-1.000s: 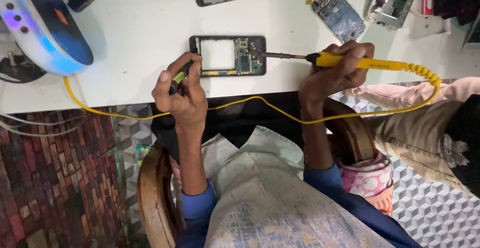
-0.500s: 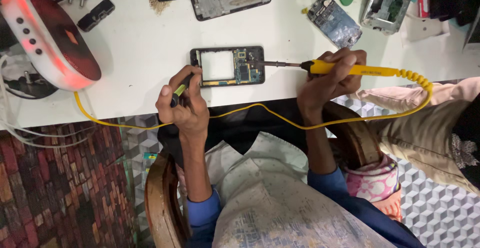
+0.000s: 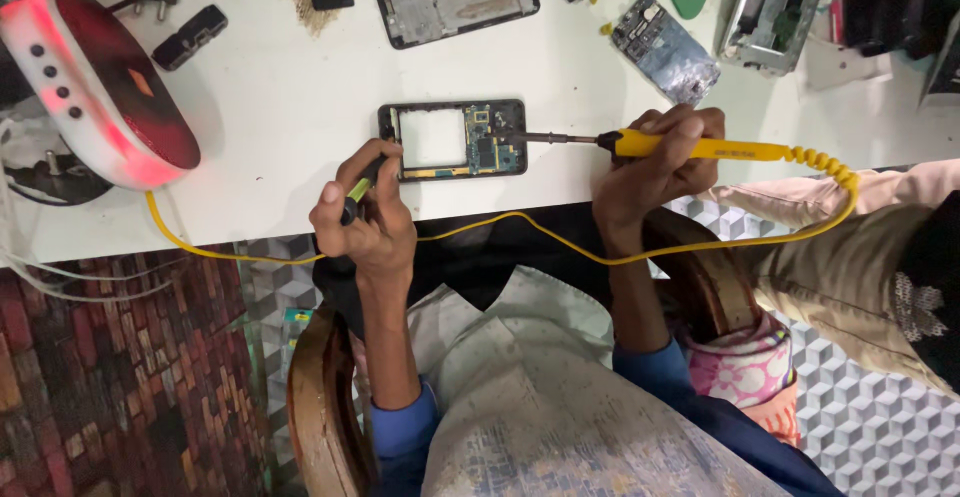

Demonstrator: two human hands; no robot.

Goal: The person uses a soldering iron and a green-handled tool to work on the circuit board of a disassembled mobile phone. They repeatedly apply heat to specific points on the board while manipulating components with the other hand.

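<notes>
The right hand grips a yellow soldering iron, its tip now on the board of the opened phone, which lies on the table between both hands. The left hand, closed on what may be tweezers, has stayed at the phone's near corner, so soldering goes on.

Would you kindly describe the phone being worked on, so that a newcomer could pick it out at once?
On the white table, look at the near edge, between the person's left hand and right hand. There lies a black opened phone frame, the yellow-handled soldering iron pointing into it. Unlike the other dismantled phones farther back, it has an empty rectangular window beside a blue circuit board.
</notes>
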